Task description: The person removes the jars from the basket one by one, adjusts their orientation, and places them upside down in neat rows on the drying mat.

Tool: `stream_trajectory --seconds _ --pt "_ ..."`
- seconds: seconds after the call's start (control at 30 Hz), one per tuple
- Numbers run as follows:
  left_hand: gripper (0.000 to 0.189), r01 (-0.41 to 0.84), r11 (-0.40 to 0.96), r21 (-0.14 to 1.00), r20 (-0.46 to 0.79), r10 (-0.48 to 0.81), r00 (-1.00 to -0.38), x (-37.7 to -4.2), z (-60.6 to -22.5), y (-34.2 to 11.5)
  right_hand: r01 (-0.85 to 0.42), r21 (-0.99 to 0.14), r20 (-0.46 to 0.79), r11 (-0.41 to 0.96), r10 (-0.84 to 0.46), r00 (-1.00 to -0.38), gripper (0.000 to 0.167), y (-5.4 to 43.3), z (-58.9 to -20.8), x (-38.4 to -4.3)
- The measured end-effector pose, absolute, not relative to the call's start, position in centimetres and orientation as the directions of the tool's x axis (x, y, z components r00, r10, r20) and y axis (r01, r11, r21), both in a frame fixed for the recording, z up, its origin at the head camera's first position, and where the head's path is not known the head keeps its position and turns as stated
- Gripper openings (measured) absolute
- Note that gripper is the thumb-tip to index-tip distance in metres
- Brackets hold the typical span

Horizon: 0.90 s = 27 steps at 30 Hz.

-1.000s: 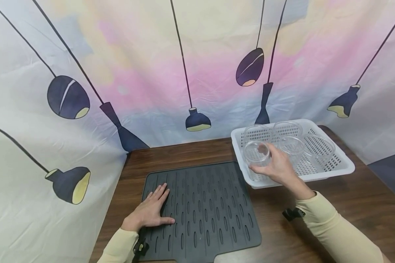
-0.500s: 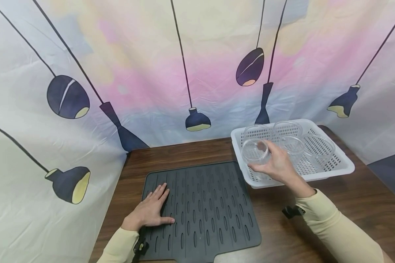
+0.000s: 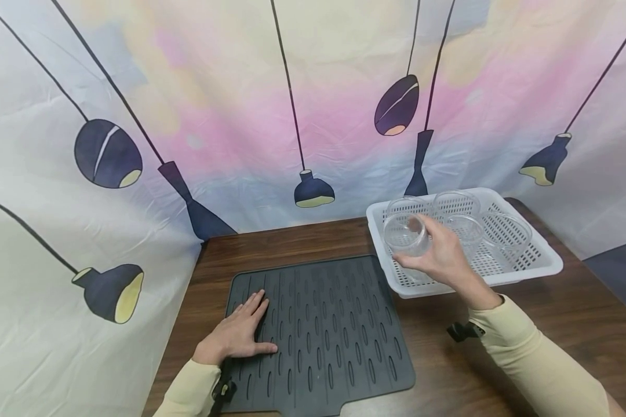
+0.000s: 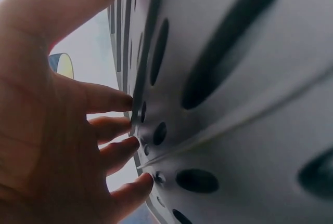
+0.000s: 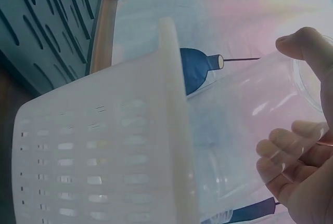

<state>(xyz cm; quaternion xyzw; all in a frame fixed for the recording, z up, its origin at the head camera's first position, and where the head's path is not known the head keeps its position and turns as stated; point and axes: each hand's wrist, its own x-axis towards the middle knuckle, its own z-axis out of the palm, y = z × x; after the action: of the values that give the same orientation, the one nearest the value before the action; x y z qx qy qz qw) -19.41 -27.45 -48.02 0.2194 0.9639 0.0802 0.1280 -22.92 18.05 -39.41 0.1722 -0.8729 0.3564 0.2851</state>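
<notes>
My right hand (image 3: 440,252) grips a clear cup (image 3: 404,233) near its rim, thumb on the near side and fingers round the far side. The cup is held over the left end of a white perforated basket (image 3: 539,269). In the right wrist view the transparent cup (image 5: 244,109) rises past the basket's rim (image 5: 174,94), and the fingertips show through its wall. My left hand (image 3: 235,335) rests flat on the left part of a dark grey ridged mat (image 3: 334,330), fingers spread. The left wrist view shows those fingertips (image 4: 136,182) touching the slotted mat (image 4: 250,130).
Several more clear cups (image 3: 506,231) stand in the basket, behind and to the right of the held one. The brown wooden table (image 3: 438,347) carries both mat and basket. A fabric backdrop (image 3: 229,116) printed with lamps hangs right behind the table.
The right hand has raised the clear cup slightly out of the basket. The left hand stays in place on the mat.
</notes>
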Motion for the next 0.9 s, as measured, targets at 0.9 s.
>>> stream_trajectory --seconds 0.9 --pt "0.104 0.499 0.835 0.232 0.110 0.488 -0.866 -19.6 -45.4 -25.3 -0.607 -0.427 0.737 0.670 -0.131 -0.663 0.085 17.5 -38.0 -23.1"
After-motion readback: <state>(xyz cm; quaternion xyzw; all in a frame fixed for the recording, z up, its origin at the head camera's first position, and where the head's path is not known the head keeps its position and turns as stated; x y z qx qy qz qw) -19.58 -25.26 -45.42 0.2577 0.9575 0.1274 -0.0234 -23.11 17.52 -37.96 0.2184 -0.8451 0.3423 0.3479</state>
